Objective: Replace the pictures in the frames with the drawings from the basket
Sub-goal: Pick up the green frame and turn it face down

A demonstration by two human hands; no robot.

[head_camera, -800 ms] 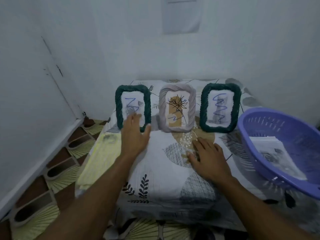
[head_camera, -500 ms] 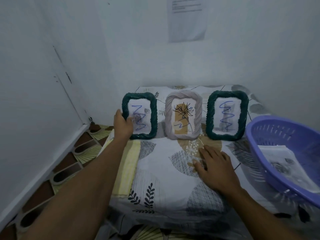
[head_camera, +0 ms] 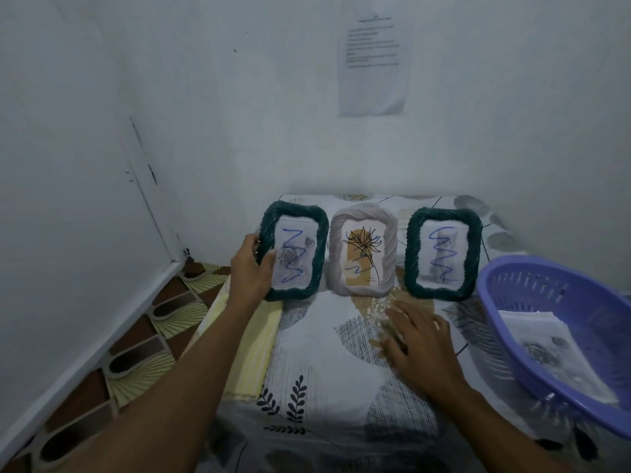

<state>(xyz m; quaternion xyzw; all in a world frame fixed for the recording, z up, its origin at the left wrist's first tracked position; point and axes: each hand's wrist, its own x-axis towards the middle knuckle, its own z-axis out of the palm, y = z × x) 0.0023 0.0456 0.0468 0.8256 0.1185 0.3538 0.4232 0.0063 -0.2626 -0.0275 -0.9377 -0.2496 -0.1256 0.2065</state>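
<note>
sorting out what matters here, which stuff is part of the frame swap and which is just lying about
Job: left green frame in left hand; grey frame; right green frame; purple basket; papers; right hand.
Lying about: wall notice; yellow cloth.

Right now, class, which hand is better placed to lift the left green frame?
Left: the left hand already grips the left frame; the right hand lies flat on the bed.

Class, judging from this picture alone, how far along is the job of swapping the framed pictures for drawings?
Done: nothing clearly; all three frames hold sheets. In hand: the left hand grips the left green frame; the right hand lies flat. Left: papers remain in the purple basket.
</note>
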